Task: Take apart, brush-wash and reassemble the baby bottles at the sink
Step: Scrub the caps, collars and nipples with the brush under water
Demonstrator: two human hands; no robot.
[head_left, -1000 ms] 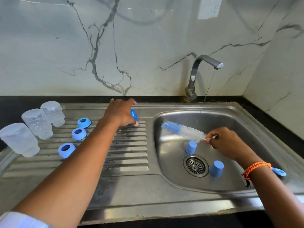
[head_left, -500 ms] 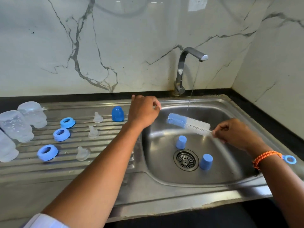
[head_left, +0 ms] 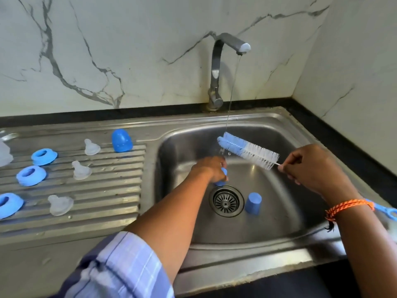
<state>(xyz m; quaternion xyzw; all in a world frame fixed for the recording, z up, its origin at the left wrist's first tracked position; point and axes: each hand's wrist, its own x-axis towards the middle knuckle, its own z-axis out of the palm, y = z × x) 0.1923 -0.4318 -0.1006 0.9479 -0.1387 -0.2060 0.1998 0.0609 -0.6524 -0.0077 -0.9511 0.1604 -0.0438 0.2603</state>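
Note:
Down in the steel sink basin (head_left: 279, 222), my left hand (head_left: 211, 169) grips a small blue bottle cap (head_left: 221, 179) just left of the drain. My right hand (head_left: 311, 168) holds the wire handle of a blue and white bottle brush (head_left: 247, 150), whose head lies under the thin stream of water. A second blue cap (head_left: 253, 202) stands upside down right of the drain. On the ribbed drainboard sit a blue dome cap (head_left: 121, 140), three blue collar rings (head_left: 44, 157) (head_left: 31, 175) (head_left: 7, 204) and three clear teats (head_left: 91, 147) (head_left: 80, 171) (head_left: 60, 204).
The tap (head_left: 217, 67) runs at the back of the basin. A clear bottle body (head_left: 4, 153) shows partly at the left edge. The drain strainer (head_left: 226, 201) is in the basin floor. Marble walls close the back and right; a black counter rim runs along the right side.
My left hand left the blue dome cap on the drainboard, crossed into the basin and took hold of the cap left of the drain. The brush stays under the water.

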